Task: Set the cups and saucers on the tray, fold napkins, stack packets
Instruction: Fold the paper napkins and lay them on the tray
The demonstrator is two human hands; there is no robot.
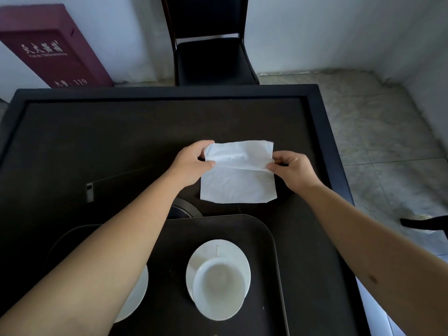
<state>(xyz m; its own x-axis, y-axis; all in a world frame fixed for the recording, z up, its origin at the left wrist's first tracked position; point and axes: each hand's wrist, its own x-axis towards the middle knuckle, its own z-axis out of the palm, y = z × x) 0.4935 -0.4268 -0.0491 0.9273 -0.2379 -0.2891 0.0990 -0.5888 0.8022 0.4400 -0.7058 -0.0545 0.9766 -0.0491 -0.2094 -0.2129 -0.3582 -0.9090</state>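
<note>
A white paper napkin (pixel 238 180) lies on the dark tabletop (pixel 97 141), just beyond the far edge of the tray (pixel 271 251). It is thin and slightly crumpled, its near part flat on the surface, its far part lifted and turned over toward the person so a soft fold line runs across it from side to side.

The left hand (pixel 194 163) pinches the left end of the raised flap, thumb underneath at the fold and fingers curled over the top edge. The right hand (pixel 291 168) pinches the right end of the fold between thumb and curled fingers. Both forearms reach over the tray.

On the tray, near its right side, stands a white cup (pixel 218 284) on a white saucer (pixel 201 258), the cup sitting off-centre toward the near rim, its handle pointing away from the person. A second white saucer (pixel 135 297) lies to the left on the tray, mostly hidden under the left forearm; whether it carries a cup cannot be told.

Beyond the tabletop a black chair (pixel 211 57) stands against the wall, beside a dark red cabinet (pixel 53 49) with pale lettering
</note>
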